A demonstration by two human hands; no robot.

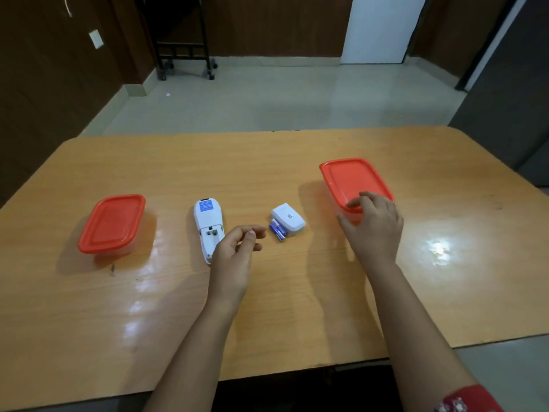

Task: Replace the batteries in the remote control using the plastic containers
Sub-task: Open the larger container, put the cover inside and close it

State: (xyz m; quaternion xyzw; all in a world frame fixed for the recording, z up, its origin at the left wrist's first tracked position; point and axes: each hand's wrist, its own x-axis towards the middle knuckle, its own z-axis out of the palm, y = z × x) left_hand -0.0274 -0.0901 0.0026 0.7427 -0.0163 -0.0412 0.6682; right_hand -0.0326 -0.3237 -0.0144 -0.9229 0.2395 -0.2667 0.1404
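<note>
A white remote control (207,221) lies face down in the middle of the table, its battery bay uncovered and bare. Its white cover (288,219) rests to the right, with two blue batteries (278,229) touching its left edge. My left hand (237,248) hovers over the remote's near end, fingers loosely curled and holding nothing. One red-lidded plastic container (353,181) stands at the right; my right hand (372,224) touches its near corner, fingertips on the lid rim. A second red-lidded container (114,223) sits at the left, lid on.
The wooden table (267,307) has its near edge just before my forearms. Beyond the far edge lie a tiled floor, a black wheeled stand (185,55) and a white door (377,28). A dark cabinet (505,84) stands at the right.
</note>
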